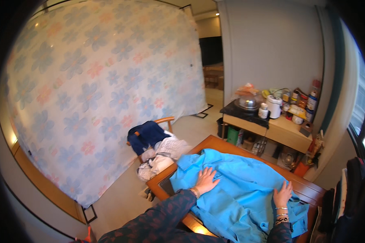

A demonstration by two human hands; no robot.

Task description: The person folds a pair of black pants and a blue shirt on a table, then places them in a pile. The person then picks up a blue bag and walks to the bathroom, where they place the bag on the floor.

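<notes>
Across wooden table (211, 142): bright blue garment (241, 190), rumpled, probably collared.

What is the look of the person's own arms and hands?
The sleeves are dark with a reddish pattern. The left hand is ungloved, a bracelet at its wrist; the right hand, also ungloved, has thin bracelets and a dark-patterned band.
</notes>
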